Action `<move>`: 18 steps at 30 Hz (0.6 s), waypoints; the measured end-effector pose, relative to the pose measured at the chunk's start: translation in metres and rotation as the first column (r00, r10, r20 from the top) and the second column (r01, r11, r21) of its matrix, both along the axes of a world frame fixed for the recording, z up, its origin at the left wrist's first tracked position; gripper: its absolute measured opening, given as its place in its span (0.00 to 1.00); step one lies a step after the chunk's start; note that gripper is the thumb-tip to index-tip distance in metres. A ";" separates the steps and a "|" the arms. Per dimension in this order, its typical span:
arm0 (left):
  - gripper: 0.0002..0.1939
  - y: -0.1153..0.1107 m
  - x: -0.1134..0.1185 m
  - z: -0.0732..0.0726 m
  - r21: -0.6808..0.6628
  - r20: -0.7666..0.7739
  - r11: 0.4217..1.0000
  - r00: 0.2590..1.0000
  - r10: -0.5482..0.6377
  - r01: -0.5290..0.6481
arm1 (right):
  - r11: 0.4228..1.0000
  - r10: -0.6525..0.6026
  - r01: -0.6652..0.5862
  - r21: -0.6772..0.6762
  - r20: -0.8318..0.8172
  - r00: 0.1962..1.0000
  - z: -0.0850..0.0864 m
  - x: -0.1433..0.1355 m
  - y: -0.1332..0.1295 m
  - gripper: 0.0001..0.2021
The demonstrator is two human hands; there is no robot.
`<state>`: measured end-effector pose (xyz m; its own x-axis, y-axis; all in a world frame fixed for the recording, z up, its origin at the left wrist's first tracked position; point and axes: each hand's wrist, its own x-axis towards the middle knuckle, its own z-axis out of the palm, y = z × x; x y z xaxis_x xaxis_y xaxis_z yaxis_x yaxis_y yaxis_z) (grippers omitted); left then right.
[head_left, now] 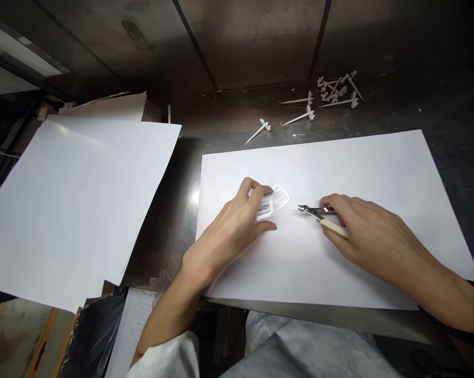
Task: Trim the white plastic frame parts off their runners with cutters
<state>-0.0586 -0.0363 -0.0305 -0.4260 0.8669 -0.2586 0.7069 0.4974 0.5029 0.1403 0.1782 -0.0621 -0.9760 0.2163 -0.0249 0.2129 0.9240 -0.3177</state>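
Small white plastic frame pieces (281, 198) with rectangular openings lie over the white sheet (363, 163). My left hand (240, 215) has its fingers bent round one of them, the thumb at the near side and the fingertips at the far side. Its palm hides part of that piece. To the right, my right hand (367, 226) is closed on a pair of side cutters (331, 227) with cream-coloured handles. The cutters' metal tips point left toward the plastic pieces, a short gap away from them.
Several white plastic sprues (335, 92) lie scattered on the dark metal table (221, 123) beyond the sheet, with tiny scraps among them. On the left, a stack of white sheets (79, 194) rests on boxes. A metal wall (253, 42) stands along the back.
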 end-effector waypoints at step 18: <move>0.24 0.004 0.001 0.002 0.079 0.106 0.996 0.993 -0.052 0.044 | 0.999 0.023 -0.023 0.030 -0.004 1.000 -0.003 0.000 0.003 0.12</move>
<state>-0.0577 -0.0325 -0.0281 -0.3567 0.9047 -0.2330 0.6688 0.4215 0.6124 0.1405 0.1808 -0.0647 -0.9809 0.1940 -0.0147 0.1898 0.9378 -0.2907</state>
